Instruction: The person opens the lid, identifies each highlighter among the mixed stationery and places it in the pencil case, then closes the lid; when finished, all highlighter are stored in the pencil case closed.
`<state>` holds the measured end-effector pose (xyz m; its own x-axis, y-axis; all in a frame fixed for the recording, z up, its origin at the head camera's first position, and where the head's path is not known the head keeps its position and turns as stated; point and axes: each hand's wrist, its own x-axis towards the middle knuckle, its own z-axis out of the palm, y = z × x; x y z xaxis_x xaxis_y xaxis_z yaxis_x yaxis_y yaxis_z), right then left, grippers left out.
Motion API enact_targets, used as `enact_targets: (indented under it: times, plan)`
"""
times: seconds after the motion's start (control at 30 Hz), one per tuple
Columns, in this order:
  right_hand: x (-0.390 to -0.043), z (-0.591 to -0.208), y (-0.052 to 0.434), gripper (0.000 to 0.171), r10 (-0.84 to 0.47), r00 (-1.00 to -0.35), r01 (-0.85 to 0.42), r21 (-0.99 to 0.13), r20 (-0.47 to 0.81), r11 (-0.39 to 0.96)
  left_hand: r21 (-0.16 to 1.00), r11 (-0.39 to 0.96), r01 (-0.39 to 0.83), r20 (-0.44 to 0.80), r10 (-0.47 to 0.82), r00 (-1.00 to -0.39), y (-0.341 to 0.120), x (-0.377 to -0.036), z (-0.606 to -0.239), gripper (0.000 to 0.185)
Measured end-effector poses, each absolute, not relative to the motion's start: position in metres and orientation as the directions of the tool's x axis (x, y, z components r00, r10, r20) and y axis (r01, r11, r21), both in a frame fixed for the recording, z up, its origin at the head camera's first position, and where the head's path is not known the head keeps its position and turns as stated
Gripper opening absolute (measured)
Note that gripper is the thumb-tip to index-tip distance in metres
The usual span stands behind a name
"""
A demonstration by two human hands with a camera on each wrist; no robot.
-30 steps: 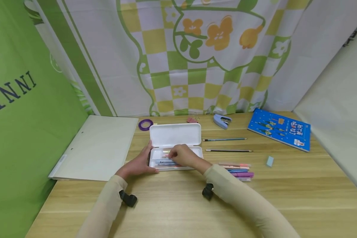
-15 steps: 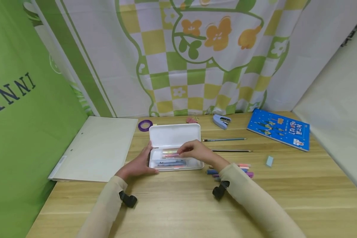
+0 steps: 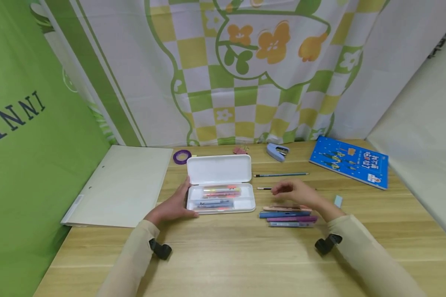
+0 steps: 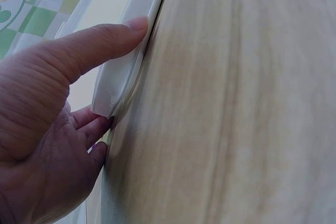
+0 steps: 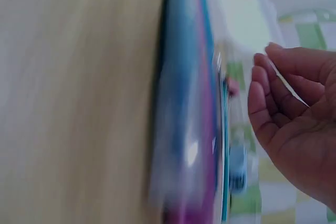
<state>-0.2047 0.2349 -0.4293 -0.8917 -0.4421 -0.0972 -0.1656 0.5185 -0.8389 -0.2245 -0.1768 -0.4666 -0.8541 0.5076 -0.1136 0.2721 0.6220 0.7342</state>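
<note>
An open white pencil case (image 3: 220, 170) lies at the middle of the wooden table, with several coloured pens in its tray (image 3: 245, 203). My left hand (image 3: 182, 200) grips the case's left end; in the left wrist view the thumb (image 4: 105, 38) lies on the case (image 4: 126, 66) rim and the fingers curl beside its end. My right hand (image 3: 284, 191) hovers just above a row of pens (image 3: 288, 214) lying right of the case, fingers loosely curled and holding nothing. In the right wrist view, the right hand's (image 5: 275, 98) palm is empty beside the blurred pens (image 5: 189, 129).
Two pencils (image 3: 280, 174) lie behind the right hand. A white folder (image 3: 122, 183) is at the left, a purple tape roll (image 3: 181, 155) and a pink clip (image 3: 239, 149) behind the case. A stapler (image 3: 276, 150), blue book (image 3: 349, 161) and small eraser (image 3: 337, 201) lie right.
My right hand has left the case's tray and moved right, over the row of pens on the table. The left hand has stayed on the case's end.
</note>
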Motion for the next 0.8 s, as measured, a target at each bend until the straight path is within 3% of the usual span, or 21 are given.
enact_targets:
  times: [0.3, 0.8]
  plan:
    - [-0.2, -0.438, 0.279, 0.017, -0.504, -0.853, -0.247, -0.745, -0.137, 0.62, 0.736, 0.618, 0.275, -0.108, 0.509, -0.854, -0.176, -0.223, -0.466, 0.129]
    - [-0.2, -0.439, 0.283, 0.013, -0.511, -0.843, -0.257, -0.707, -0.17, 0.659, 0.735, 0.623, 0.268, -0.118, 0.507, -0.854, -0.177, -0.223, -0.466, 0.129]
